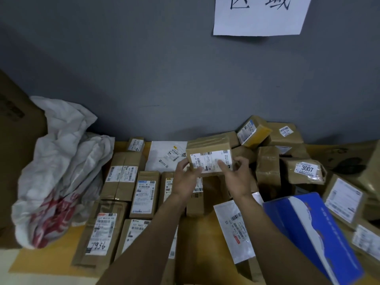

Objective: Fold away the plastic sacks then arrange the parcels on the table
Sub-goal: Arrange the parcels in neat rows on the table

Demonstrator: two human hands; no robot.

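Brown, tape-wrapped parcel [207, 148] with a white label is held above the middle of the yellow tabletop [47, 258]; the left hand [186, 178] and right hand [236, 177] each have a curled grip on its lower corners. Crumpled white plastic sacks [61, 161] lie heaped at the left.

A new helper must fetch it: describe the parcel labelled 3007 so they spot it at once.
Below the white paper sign on the grey wall, a jumbled heap of brown parcels fills the right side of the table. The wanted parcel lies on the heap's right, just beyond the blue-and-white box. Its white label alone shows big bold printed digits, 3007.
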